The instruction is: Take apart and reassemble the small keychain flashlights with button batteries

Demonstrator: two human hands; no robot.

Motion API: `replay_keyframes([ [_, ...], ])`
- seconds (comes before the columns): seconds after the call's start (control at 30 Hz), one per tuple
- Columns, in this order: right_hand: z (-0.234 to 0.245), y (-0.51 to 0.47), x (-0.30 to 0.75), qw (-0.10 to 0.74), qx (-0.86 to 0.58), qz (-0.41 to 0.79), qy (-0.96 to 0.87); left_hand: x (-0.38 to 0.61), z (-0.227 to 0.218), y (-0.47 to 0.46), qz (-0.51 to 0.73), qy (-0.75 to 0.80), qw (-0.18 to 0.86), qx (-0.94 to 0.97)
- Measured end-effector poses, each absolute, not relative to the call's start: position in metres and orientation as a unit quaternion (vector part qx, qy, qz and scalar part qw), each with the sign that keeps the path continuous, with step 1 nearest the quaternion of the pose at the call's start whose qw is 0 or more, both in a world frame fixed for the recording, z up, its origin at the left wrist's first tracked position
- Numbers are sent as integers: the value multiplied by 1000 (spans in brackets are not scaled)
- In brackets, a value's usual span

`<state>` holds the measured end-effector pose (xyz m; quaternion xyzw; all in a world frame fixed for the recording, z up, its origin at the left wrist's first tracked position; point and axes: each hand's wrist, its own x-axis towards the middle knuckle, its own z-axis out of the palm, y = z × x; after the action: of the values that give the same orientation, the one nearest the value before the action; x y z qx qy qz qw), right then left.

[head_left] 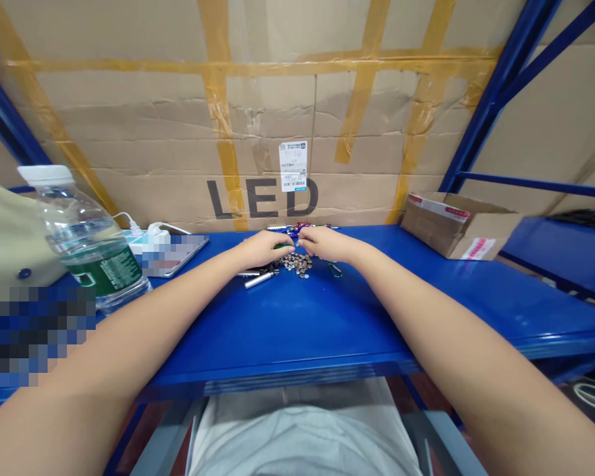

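My left hand (264, 249) is closed, with a small green object (283, 246) showing at its thumb and fingers; most of it is hidden. Close on its right, my right hand (327, 243) has its fingertips pinched together, and whatever is in them is too small to make out. Below the fingertips lies a pile of small silvery discs (297, 264). A silver metal tube (259, 280) rests by the left hand, near darker small pieces. Under the right hand is a green carabiner (334, 270). Behind both hands lie colourful metallic pieces (293, 230), partly covered.
On the blue metal shelf (297, 330), a water bottle (99, 244) stands at left, near a white power strip (146, 242) and a flat device (178, 256). An open cardboard box (451, 225) sits at right. A large taped cardboard sheet (168, 152) rises behind.
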<state>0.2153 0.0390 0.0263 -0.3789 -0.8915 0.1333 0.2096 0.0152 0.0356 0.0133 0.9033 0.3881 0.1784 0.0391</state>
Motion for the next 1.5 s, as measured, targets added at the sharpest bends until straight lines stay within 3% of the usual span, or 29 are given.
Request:
replay_keyframes([
  [0.2,27,48,228,231,-398,158,-874,10,17,40,97,326,-80,937],
  [0.53,28,50,229,188,-401,152,-884,9,16,52,139,303,-76,940],
  [0.7,26,52,231,203,-395,178,-878,9,21,50,102,323,-124,933],
  [1.0,15,41,203,324,-410,264,-810,14,15,43,283,368,23,885],
  [1.33,7,42,189,412,-411,309,-752,20,8,43,373,398,-14,838],
  [1.5,5,44,190,383,-414,308,-767,17,8,42,381,379,-25,843],
])
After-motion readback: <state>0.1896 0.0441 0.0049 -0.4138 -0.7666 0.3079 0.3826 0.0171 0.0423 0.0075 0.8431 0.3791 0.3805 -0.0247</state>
